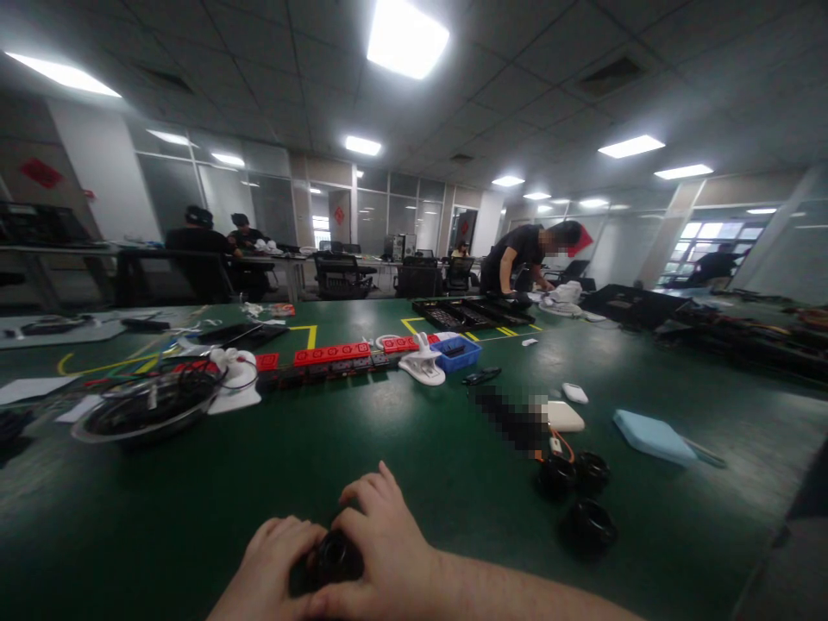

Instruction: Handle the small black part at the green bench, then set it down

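Low in the head view, a glossy black round part (337, 559) with a hole in its visible end sits between my two hands. My left hand (272, 569) curls around it from the left. From the other side my right hand (388, 545) wraps it, with its fingertips bent over the top. Its far side and underside are hidden by my fingers. On the green table (453, 492) to the right lie similar hollow black parts: one at the rear left (556, 476), one beside it (592, 470) and one nearer me (587, 524).
A metal bowl (146, 414) with dark cables stands left. Red-topped modules (331, 354), a white stand (423, 369) and a blue bin (457, 355) line the middle. A light blue case (653, 435) lies right. A person (517, 259) bends over the table's far side.
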`<state>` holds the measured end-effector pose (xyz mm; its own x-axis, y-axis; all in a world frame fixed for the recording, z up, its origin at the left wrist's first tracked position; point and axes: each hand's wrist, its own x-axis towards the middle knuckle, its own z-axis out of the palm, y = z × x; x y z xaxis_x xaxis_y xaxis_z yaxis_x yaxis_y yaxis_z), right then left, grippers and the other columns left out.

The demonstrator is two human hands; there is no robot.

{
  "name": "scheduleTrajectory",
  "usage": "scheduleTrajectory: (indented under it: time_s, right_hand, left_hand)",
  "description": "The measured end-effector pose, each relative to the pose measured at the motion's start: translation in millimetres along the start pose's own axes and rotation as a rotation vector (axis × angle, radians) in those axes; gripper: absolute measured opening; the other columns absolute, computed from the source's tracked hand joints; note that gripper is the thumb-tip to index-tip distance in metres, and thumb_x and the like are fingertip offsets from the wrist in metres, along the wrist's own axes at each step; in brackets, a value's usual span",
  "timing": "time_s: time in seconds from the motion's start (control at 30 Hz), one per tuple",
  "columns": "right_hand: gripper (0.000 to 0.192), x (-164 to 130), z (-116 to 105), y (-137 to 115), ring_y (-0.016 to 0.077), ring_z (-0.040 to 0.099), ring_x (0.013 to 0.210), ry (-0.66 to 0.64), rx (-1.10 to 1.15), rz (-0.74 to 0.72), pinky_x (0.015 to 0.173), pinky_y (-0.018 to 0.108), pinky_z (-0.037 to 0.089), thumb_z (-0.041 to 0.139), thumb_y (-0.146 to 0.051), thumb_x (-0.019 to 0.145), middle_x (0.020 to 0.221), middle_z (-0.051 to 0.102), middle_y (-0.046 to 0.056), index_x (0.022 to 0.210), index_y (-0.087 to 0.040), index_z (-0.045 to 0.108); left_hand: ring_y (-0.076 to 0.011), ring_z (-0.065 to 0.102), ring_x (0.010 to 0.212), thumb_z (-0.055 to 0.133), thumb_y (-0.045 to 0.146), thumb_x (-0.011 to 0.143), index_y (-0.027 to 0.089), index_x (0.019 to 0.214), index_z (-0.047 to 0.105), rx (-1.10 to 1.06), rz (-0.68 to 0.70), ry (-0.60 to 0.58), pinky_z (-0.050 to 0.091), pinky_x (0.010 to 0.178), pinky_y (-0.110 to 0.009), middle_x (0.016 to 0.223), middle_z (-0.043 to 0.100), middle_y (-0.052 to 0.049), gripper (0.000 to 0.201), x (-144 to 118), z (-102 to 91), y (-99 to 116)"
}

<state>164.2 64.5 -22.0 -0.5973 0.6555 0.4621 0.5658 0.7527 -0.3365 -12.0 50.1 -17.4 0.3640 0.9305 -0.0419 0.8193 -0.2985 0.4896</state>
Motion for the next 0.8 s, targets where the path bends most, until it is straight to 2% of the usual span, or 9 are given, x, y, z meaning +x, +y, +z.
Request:
scheduleTrajectory:
  time_s: [0.23,0.37,0.43,0.5,0.53,0.57,0.67,0.73,0.8]
  right_hand:
    - [0.062,1.3,1.8,-2.3,0.0199,0.044,0.095,0.006,-0.012,-0.012,0.101,0.048,0.013,0.055,-0.073,0.056,0.096,0.051,0.004,0.084,-0.018,0.056]
    - [0.055,2.1,0.0,-4.2,0.0198,0.044,0.095,-0.014,-0.001,0.023,0.100,0.046,0.017,0.061,-0.065,0.057,0.096,0.051,0.004,0.086,-0.019,0.056]
    - [0.051,2.1,-0.3,-4.1,0.0198,0.044,0.094,-0.026,0.002,0.045,0.098,0.044,0.021,0.067,-0.058,0.057,0.096,0.051,0.003,0.088,-0.020,0.057]
    - [0.047,2.2,1.5,-2.6,0.0200,0.044,0.092,-0.041,-0.001,0.055,0.094,0.041,0.028,0.070,-0.052,0.054,0.094,0.051,0.003,0.084,-0.019,0.058]
    - [0.046,2.5,3.2,-1.4,0.0201,0.044,0.090,-0.048,-0.001,0.054,0.090,0.038,0.032,0.072,-0.051,0.052,0.093,0.051,0.003,0.081,-0.018,0.058]
    - [0.045,3.0,5.3,-0.1,0.0201,0.044,0.090,-0.049,0.004,0.049,0.087,0.036,0.035,0.072,-0.051,0.051,0.092,0.052,0.003,0.079,-0.017,0.058]
    - [0.045,5.1,12.1,3.3,0.0213,0.044,0.091,-0.029,0.019,0.050,0.083,0.034,0.037,0.070,-0.052,0.052,0.090,0.052,0.003,0.079,-0.018,0.060]
    - [0.045,6.1,14.6,4.2,0.0224,0.045,0.091,-0.036,0.025,0.050,0.083,0.034,0.037,0.070,-0.052,0.052,0.089,0.054,0.004,0.080,-0.018,0.061]
    - [0.047,5.8,14.1,4.0,0.0236,0.047,0.091,-0.067,0.016,0.029,0.084,0.036,0.036,0.070,-0.054,0.052,0.088,0.056,0.004,0.080,-0.018,0.061]
  left_hand:
    - [-0.0195,0.053,0.078,0.058,0.046,0.066,0.022,0.077,0.061,0.003,-0.005,0.011,0.040,0.073,-0.032,0.079,0.061,-0.001,0.027,0.3,-4.0,10.9]
    - [-0.0204,0.055,0.086,0.061,0.041,0.063,0.023,0.084,0.062,0.052,0.021,-0.001,0.040,0.081,-0.036,0.089,0.061,-0.002,0.028,-1.3,-2.3,5.6]
    - [-0.0234,0.051,0.102,0.065,0.037,0.058,0.027,0.099,0.059,0.123,0.009,-0.002,0.036,0.090,-0.039,0.108,0.058,-0.003,0.042,-3.4,-14.6,1.2]
    - [-0.0317,0.037,0.120,0.074,0.035,0.042,0.026,0.119,0.048,0.272,-0.052,-0.055,0.022,0.101,-0.050,0.130,0.044,-0.009,0.081,-1.7,-40.0,5.5]
    - [-0.0333,0.034,0.122,0.075,0.036,0.041,0.023,0.124,0.043,0.336,-0.079,-0.069,0.016,0.103,-0.053,0.132,0.041,-0.011,0.090,2.5,-55.7,13.9]
    - [-0.0332,0.035,0.121,0.072,0.040,0.046,0.022,0.126,0.041,0.385,-0.073,-0.068,0.014,0.103,-0.054,0.131,0.043,-0.013,0.087,9.8,-71.3,27.1]
    - [-0.0273,0.043,0.115,0.053,0.056,0.068,0.024,0.123,0.044,0.408,0.232,0.082,0.024,0.100,-0.050,0.124,0.050,-0.009,0.064,52.9,-98.4,90.9]
    - [-0.0223,0.047,0.110,0.042,0.056,0.077,0.025,0.118,0.048,0.361,0.479,0.027,0.036,0.094,-0.040,0.120,0.053,-0.006,0.052,95.6,-89.7,138.6]
    - [-0.0234,0.044,0.114,0.041,0.055,0.079,0.022,0.113,0.053,0.367,0.582,0.016,0.036,0.095,-0.038,0.122,0.050,-0.007,0.048,140.5,-62.1,176.0]
